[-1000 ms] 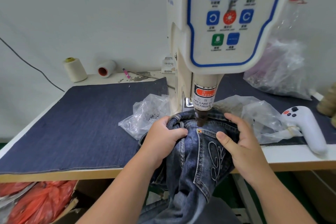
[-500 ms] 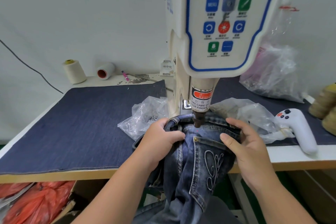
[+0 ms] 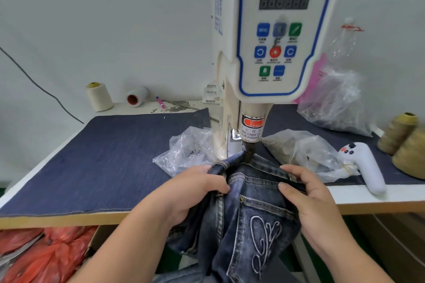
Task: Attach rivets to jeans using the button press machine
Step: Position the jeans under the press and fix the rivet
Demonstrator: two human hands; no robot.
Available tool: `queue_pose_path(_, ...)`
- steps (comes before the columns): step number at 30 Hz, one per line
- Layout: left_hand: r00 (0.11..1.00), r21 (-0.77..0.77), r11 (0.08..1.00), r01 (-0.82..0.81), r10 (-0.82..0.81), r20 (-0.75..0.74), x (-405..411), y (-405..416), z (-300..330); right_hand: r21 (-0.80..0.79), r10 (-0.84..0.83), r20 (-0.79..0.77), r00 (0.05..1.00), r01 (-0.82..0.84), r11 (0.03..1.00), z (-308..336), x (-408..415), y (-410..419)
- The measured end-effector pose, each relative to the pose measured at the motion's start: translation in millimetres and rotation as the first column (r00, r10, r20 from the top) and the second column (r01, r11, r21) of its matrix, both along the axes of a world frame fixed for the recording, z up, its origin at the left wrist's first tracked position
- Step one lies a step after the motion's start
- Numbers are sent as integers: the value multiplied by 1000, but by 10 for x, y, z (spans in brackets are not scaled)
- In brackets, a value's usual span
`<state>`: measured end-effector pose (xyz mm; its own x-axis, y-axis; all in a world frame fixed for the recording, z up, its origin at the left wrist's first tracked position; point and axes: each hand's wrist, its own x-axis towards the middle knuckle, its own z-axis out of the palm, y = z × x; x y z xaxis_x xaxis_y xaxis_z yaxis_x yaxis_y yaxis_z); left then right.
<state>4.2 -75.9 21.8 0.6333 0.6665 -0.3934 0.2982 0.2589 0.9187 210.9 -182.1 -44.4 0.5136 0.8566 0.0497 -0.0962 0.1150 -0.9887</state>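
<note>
Blue jeans with a white embroidered back pocket hang over the table's front edge, their waistband under the press head of the white button press machine. My left hand grips the bunched denim to the left of the press head. On the right, my right hand pinches the waistband, thumb on top. A brass rivet shows at the pocket's upper left corner, below the press head.
Clear plastic bags of small metal parts lie on both sides of the machine on dark denim cloth. A white handheld controller lies at the right. Thread cones stand at the back left and far right. Red bags sit under the table.
The jeans have slid toward me, so the pocket rivet now lies farther below the press head and the waistband sits under it. Both hands kept their grip. The view tilted up.
</note>
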Motion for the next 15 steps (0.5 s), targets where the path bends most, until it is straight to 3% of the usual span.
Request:
queue_pose_path(7, 983, -197, 970, 141, -113, 146, -117, -84, -165, -167, 116, -122, 986, -136, 977, 56, -33, -6)
queue_pose_path(10, 965, -243, 955, 169, -110, 237, -171, -211, -273, -153, 99, -156, 983, -123, 981, 18, -65, -100)
queue_pose_path(15, 902, -222, 912, 346, -258, 347, -298, -387, -344, -97, 240, -116, 964, -251, 963, 81, -119, -233)
